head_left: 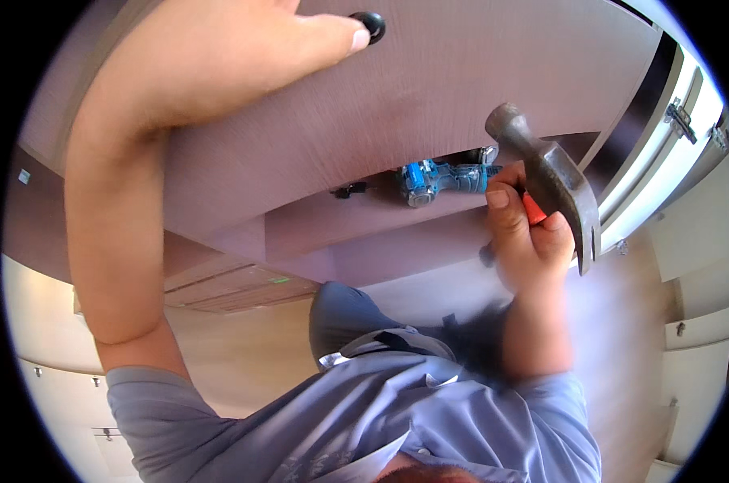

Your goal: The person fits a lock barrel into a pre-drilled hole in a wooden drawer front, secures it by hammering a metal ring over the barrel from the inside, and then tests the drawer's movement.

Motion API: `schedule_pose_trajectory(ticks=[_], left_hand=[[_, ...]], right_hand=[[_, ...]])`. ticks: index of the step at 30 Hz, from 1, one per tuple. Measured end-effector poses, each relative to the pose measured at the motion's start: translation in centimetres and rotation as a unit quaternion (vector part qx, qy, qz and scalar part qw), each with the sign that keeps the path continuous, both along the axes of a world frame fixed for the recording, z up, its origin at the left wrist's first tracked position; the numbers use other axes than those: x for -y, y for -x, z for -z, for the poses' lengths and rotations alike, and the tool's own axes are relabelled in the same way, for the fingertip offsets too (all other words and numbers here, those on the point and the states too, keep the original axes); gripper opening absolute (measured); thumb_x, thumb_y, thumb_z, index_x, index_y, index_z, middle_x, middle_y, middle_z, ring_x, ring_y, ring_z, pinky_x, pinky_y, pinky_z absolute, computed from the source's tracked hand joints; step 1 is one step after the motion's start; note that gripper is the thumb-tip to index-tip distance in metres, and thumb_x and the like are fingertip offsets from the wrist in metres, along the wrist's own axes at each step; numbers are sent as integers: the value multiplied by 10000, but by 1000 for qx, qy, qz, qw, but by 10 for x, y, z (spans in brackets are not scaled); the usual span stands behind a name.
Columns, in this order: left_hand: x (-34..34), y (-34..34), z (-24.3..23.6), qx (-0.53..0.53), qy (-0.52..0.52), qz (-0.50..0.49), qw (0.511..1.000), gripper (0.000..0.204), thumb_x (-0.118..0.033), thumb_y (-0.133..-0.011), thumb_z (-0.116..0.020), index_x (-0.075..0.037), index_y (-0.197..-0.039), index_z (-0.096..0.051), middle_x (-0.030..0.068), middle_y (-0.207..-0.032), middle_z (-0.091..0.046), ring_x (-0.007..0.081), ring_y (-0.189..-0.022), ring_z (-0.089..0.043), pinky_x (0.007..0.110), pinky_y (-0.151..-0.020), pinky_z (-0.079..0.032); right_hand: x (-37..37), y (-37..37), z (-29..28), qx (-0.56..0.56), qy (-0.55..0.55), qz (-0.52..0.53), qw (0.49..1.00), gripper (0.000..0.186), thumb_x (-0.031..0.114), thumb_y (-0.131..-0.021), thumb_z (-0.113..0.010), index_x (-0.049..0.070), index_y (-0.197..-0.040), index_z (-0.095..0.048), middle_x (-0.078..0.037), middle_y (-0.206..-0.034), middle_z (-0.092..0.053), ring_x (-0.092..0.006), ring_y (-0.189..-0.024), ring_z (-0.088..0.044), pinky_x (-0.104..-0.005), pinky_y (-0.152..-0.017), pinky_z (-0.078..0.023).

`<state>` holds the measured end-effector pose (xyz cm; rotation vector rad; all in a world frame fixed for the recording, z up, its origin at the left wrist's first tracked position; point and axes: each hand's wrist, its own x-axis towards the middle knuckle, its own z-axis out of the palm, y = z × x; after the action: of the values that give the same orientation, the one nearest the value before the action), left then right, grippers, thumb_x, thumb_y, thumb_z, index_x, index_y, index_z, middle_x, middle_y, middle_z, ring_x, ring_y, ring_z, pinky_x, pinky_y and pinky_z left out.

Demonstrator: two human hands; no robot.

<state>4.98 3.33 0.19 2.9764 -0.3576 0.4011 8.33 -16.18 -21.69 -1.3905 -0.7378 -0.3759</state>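
Observation:
My right hand [534,241] is closed around a claw hammer [559,173], gripping it by the red-orange part just under the steel head. The hammer is raised in front of a wood-grain panel [461,72], with its claw pointing down. At the top edge, my left arm reaches up across the panel. The thumb of my left hand [244,56] presses against a small round black piece [370,27] on the panel. The other fingers of that hand are mostly out of the picture, and the exact kind of the black piece cannot be made out.
A blue and black power tool [433,179] lies on the shelf below the panel, beside a small black item [351,190]. White door panels with hinges [680,121] stand on the right. Stacked boards [236,286] are at lower left, and more white boards [703,338] at right.

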Motion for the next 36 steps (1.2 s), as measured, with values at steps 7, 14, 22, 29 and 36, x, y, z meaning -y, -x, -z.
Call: schedule_pose_trajectory(ticks=[7,14,22,29,36], left_hand=[[8,-4,6,14,32,49,998,338,-94,-860,-735,11,-1173,-664,153,-1084,-707,225,-979,-679,333,-869,-537],[-28,-6,2,64,18,123,990,510,-201,-896,-724,16,-1341,-600,138,-1236,-667,222,-1187,-625,351,-1065,-452],[-21,-2,-1,48,26,120,991,515,-135,-870,-717,8,-1351,-600,127,-1225,-676,215,-1183,-633,348,-1057,-467],[-19,1,4,197,-112,185,956,417,12,-809,-744,-74,-1216,-724,114,-1313,-669,283,-1160,-663,360,-1030,-514],[-26,3,26,219,-63,169,959,335,92,-772,-748,-66,-1067,-762,125,-1342,-661,268,-1098,-683,342,-943,-569]], right_hand=[[2,-14,9,47,-2,24,999,154,84,-949,-755,-27,-1046,-707,-113,-864,-703,-178,-709,-667,-299,-635,-533],[2,-20,10,-1,19,8,1000,173,95,-937,-764,-40,-1018,-694,-131,-865,-682,-235,-725,-671,-317,-654,-530],[4,-25,12,16,38,20,999,172,95,-944,-756,-34,-1037,-689,-117,-862,-678,-219,-710,-656,-311,-650,-523],[3,-30,15,65,57,25,996,144,71,-938,-753,-32,-1017,-690,-123,-857,-671,-224,-697,-657,-309,-628,-518],[1,-29,17,60,47,24,997,136,66,-926,-759,-29,-993,-689,-127,-838,-664,-234,-690,-657,-315,-619,-518]])
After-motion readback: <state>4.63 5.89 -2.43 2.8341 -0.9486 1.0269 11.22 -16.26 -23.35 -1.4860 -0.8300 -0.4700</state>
